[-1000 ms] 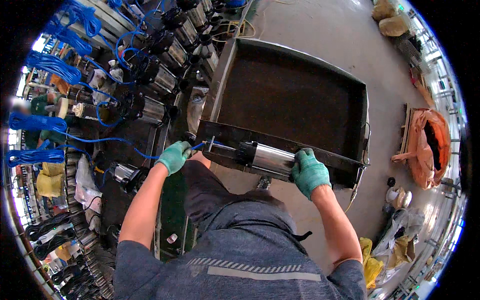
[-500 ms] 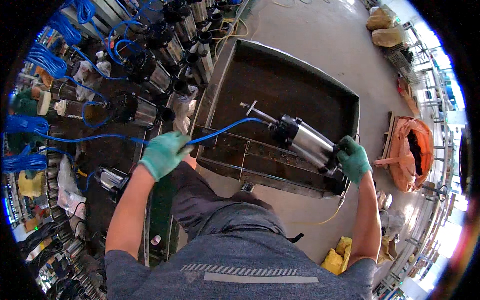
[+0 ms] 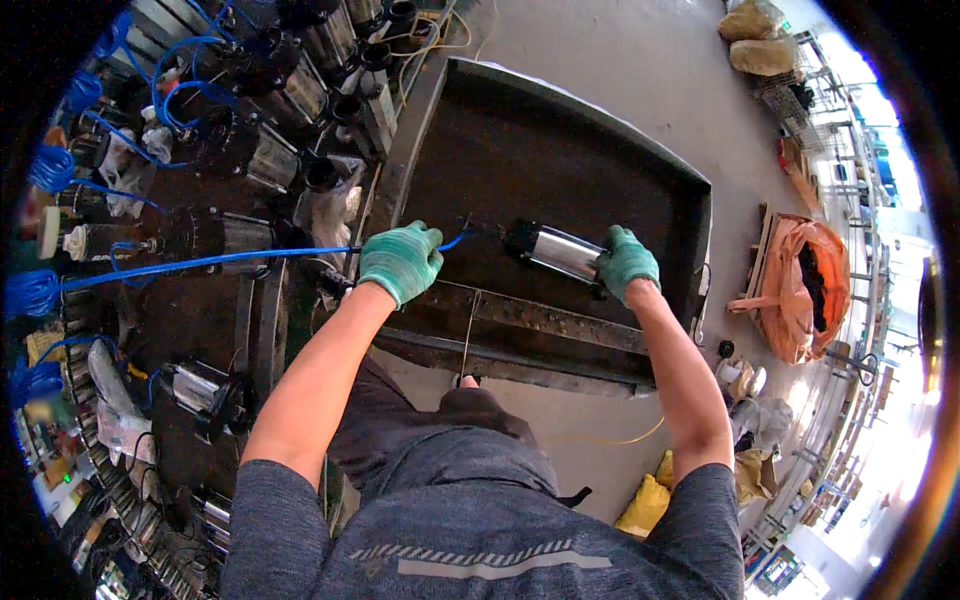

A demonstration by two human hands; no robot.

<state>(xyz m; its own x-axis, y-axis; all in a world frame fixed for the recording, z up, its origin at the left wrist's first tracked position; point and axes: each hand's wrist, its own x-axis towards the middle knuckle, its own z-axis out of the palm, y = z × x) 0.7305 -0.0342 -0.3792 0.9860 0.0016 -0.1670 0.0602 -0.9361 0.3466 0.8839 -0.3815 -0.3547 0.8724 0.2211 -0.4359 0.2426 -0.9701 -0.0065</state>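
Note:
A short submersible pump (image 3: 566, 251), with a shiny steel cylinder and black ends, is over the dark metal tray (image 3: 560, 150). Gloved in green, my right hand (image 3: 629, 259) is closed round its right end. A blue cable (image 3: 170, 266) stretches from the left side into my left hand (image 3: 402, 262), also in a green glove, whose fingers wrap it. Past that fist, a short piece of the cable leads toward the pump's left end, where dark shadow hides the joint. Whether the pump rests on the tray floor or hangs just above it, I cannot tell.
Several similar pumps (image 3: 275, 160) crowd the bench at left, among blue cable coils (image 3: 50, 168) and plastic bags. A raised rim and a crossbar (image 3: 560, 322) edge the tray. On the right stand an orange sack (image 3: 800, 290) and wire racking; a yellow bag (image 3: 645, 505) lies nearer me.
My right hand has brought the pump left and farther away, and its tilt has lessened. The left hand has moved right and forward with the cable, which now runs straighter.

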